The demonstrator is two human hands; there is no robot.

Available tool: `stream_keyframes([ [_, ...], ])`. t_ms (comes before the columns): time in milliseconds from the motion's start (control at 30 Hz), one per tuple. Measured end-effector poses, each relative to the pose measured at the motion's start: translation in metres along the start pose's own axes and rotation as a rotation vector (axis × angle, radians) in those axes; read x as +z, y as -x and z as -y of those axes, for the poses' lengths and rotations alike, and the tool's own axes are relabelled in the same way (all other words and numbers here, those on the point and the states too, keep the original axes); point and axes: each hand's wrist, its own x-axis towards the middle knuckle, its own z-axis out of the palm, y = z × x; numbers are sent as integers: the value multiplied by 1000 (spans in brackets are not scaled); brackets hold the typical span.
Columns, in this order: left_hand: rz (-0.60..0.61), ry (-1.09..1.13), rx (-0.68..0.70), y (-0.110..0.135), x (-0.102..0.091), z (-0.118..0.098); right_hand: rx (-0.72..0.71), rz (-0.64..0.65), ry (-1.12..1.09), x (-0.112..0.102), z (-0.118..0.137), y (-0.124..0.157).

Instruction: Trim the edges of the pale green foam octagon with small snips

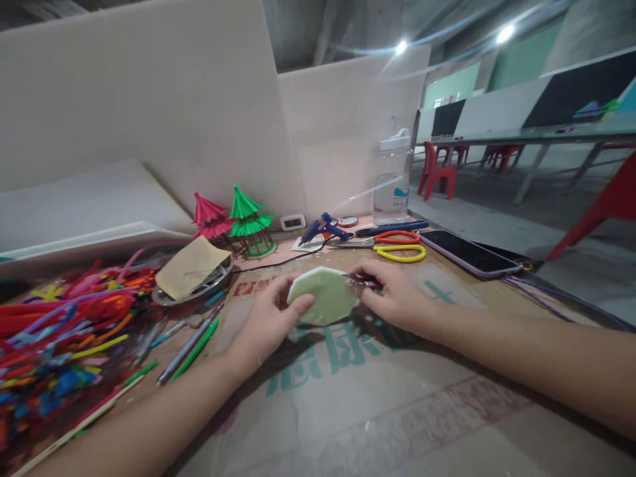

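Note:
My left hand [271, 311] pinches the left edge of a pale green, eight-sided flat piece [325, 299] with a white rim, thumb on its face. At the opposite edge, my right hand [392, 291] has its fingers closed around a small dark tool [365, 281]. Its tip meets or nearly meets the upper right rim; its exact kind is too blurred to tell. Both hands are just above a cardboard sheet [377, 404] printed with green characters. Beyond them lie scissors [397, 246] with one red and one yellow handle, and a blue glue gun [322, 228].
Bright pipe cleaners [64, 338] heap at the left, beside a metal dish [226, 271] with a tan sheet on it. Green [248, 215] and pink [209, 215] pagoda models stand behind. A water bottle [391, 189] and a phone [470, 253] are at the right.

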Motion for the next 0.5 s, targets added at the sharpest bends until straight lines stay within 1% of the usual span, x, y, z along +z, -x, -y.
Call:
stream_keyframes([
  [100,-22,-32,22,2,4,1,-67,15,46,-2,3,3],
  [300,-67,-159,89,4,4,7,-156,-33,79,-5,0,2],
  [500,-55,-218,132,4,2,12,-225,11,226,-5,0,1],
])
